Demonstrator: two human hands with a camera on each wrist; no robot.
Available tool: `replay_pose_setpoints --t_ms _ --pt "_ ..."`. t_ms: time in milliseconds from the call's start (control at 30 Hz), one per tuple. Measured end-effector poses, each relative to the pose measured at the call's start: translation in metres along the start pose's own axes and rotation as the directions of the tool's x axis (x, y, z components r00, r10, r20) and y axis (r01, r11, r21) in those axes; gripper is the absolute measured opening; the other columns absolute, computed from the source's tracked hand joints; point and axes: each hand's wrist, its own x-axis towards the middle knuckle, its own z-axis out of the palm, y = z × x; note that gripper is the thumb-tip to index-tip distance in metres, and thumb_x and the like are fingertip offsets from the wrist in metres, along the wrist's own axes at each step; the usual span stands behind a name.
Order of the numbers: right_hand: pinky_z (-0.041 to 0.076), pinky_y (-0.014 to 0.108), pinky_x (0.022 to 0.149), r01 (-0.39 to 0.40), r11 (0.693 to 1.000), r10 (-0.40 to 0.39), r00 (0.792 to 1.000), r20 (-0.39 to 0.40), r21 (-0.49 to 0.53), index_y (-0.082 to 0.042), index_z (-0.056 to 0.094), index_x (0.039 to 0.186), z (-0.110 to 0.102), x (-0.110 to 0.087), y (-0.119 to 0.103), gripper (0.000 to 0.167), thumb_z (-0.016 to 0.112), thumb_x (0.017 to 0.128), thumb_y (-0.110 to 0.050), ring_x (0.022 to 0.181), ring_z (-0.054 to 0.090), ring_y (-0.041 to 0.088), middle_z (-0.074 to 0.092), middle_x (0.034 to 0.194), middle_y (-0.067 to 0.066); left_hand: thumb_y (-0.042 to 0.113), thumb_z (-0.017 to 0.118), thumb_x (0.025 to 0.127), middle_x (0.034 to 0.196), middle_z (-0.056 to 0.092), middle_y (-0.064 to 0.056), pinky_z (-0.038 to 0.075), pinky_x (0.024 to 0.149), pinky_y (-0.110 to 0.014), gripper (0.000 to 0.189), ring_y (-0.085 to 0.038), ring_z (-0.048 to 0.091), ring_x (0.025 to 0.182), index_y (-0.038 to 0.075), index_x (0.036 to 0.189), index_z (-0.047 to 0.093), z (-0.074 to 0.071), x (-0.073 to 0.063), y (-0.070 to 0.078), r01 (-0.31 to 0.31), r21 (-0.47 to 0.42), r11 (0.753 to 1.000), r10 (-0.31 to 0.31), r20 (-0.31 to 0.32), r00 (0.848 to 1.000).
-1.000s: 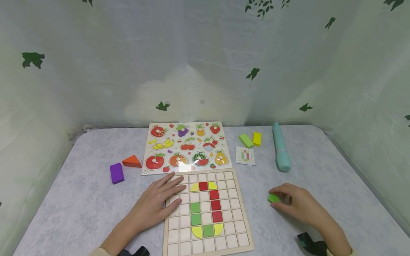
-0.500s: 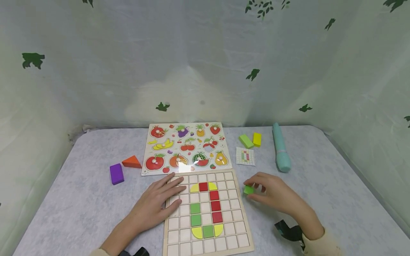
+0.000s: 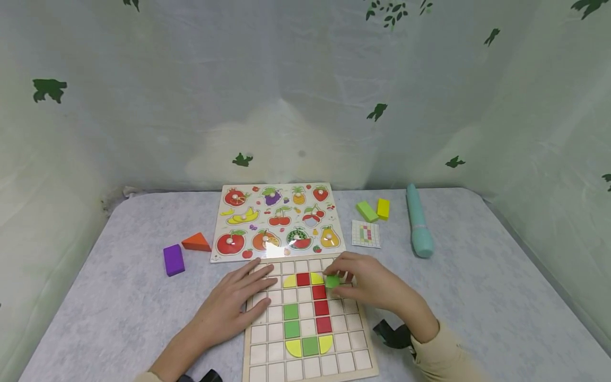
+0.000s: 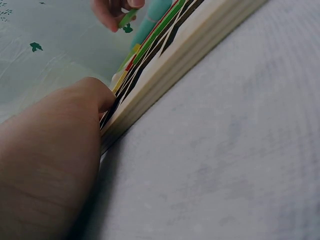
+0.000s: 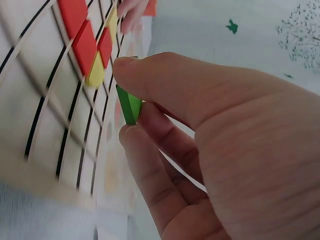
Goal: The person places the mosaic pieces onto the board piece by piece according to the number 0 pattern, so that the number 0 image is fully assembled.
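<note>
My right hand [image 3: 369, 278] pinches a small green square tile [image 3: 332, 281] between thumb and fingers, over the right part of a wooden grid board [image 3: 365, 374]. In the right wrist view the green tile [image 5: 130, 106] is held edge-on above the grid. My left hand [image 3: 229, 300] lies with fingers spread flat on the board's left side. Set in the grid are red tiles [image 3: 321, 307], green tiles [image 3: 291, 329] and yellow rounded tiles [image 3: 294, 347], laid in a loop. The left wrist view shows the board's edge [image 4: 165, 82] beside the left thumb.
Behind the grid lies a fruit puzzle board [image 3: 281, 254]. A pattern card [image 3: 366, 241], a light green block [image 3: 366, 210], a yellow block [image 3: 383, 208] and a teal rolled object [image 3: 418, 223] are at the back right. A purple block [image 3: 174, 260] and an orange triangular block [image 3: 196, 242] lie left.
My right hand has carried the green tile leftward from the bare table at the right to over the grid board. My left hand has stayed in place.
</note>
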Motion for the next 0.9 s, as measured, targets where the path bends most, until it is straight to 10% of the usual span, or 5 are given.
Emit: replay_pose_setpoints --t_ms 900 --pt "0.046 0.014 0.073 0.156 0.987 -0.155 0.987 0.031 -0.023 -0.019 0.075 0.119 0.057 0.042 -0.027 0.023 0.075 0.096 -0.022 0.084 0.054 0.003 0.071 0.111 -0.011 0.041 0.069 0.098 0.157 0.05 0.01 0.038 0.115 -0.058 0.044 -0.024 0.034 0.154 0.029 0.141 0.066 0.001 -0.001 -0.001 -0.016 0.006 1.0 0.016 -0.022 1.0"
